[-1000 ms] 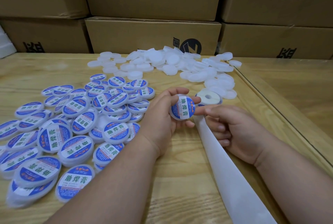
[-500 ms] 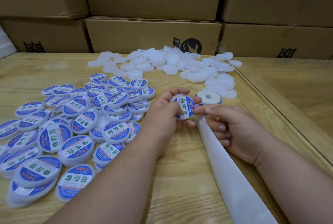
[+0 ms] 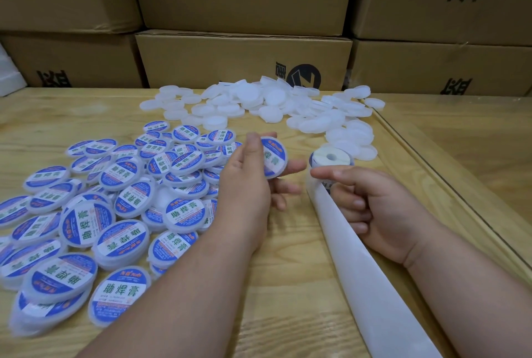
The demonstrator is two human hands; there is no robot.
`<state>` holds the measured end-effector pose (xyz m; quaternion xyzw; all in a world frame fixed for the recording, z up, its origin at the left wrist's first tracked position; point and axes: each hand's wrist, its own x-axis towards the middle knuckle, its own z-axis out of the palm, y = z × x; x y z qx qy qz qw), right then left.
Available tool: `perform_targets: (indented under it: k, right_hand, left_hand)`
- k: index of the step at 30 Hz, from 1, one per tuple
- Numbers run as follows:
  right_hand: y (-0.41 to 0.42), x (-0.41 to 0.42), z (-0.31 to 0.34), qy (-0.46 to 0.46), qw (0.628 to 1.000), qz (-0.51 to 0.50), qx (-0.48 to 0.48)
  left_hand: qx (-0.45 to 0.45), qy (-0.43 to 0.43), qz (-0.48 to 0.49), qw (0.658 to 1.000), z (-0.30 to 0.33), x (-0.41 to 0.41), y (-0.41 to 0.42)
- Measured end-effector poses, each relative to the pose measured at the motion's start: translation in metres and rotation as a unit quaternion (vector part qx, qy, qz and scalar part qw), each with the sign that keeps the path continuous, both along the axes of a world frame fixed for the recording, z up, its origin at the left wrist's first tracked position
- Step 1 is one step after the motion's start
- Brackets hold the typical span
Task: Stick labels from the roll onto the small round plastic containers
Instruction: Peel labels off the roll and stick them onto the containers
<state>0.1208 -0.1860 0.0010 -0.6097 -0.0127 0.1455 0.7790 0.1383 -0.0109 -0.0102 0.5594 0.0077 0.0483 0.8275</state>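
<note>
Left hand (image 3: pixel 247 184) pinches a just-labelled container (image 3: pixel 273 157) at frame centre, tilted on edge with its label facing right. The labelled pile (image 3: pixel 115 199) lies directly left of that grip, so the drop goes leftward. Right hand (image 3: pixel 371 207) curls round the backing strip (image 3: pixel 359 271) just below the label roll (image 3: pixel 331 157); blank containers (image 3: pixel 273 104) sit upper centre, nearer the left hand.

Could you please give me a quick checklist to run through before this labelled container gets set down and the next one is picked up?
1. Label on the held container: in place, ok.
2. Label edges pressed flat: cannot tell.
3. Left hand has the container secure: held at its rim, ok.
4. Labelled pile within reach on the left: ok.
5. Unlabelled containers remaining at the back: ok.
6. Right hand on the label roll and backing strip, next label ready: cannot tell.
</note>
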Motion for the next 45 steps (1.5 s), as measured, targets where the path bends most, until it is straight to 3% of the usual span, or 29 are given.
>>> perform_targets:
  k: [8,18,22,24,27,28,30,32,34,37,45]
  right_hand:
    - [-0.002,0.001,-0.001,-0.003,1.000,0.002,0.007]
    - [-0.004,0.004,-0.004,0.001,1.000,-0.007,0.012]
    - [-0.002,0.005,-0.009,-0.029,0.996,-0.089,0.013]
    - [0.000,0.005,-0.012,-0.081,0.980,-0.165,-0.076]
    - [0.003,0.003,-0.017,-0.153,0.940,-0.209,-0.222]
    - [0.004,0.003,-0.018,-0.168,0.934,-0.207,-0.239]
    - [0.006,0.002,-0.019,-0.188,0.927,-0.202,-0.255]
    - [0.006,0.003,-0.020,-0.198,0.920,-0.200,-0.273]
    - [0.006,0.003,-0.020,-0.203,0.915,-0.191,-0.291]
    - [0.006,0.003,-0.020,-0.206,0.914,-0.167,-0.306]
    - [0.004,0.000,-0.017,-0.200,0.917,-0.108,-0.326]
  left_hand:
    - [0.008,-0.012,0.013,1.000,-0.003,0.003,0.000]
    - [-0.183,0.050,0.027,0.981,0.002,0.005,0.004]
    - [-0.210,0.051,0.066,0.974,0.004,0.007,0.006]
    - [-0.144,0.030,0.087,0.985,0.004,0.005,0.003]
    - [0.120,-0.042,0.117,0.985,-0.003,-0.002,-0.008]
    - [0.234,-0.075,0.120,0.962,-0.006,-0.005,-0.012]
    - [0.484,-0.117,0.114,0.860,-0.010,-0.008,-0.017]
    - [0.622,-0.085,0.094,0.773,-0.013,-0.009,-0.020]
    - [0.664,-0.023,0.087,0.742,-0.013,-0.009,-0.020]
    - [0.669,0.019,0.097,0.737,-0.014,-0.009,-0.019]
    - [0.669,-0.013,0.110,0.735,-0.014,-0.008,-0.017]
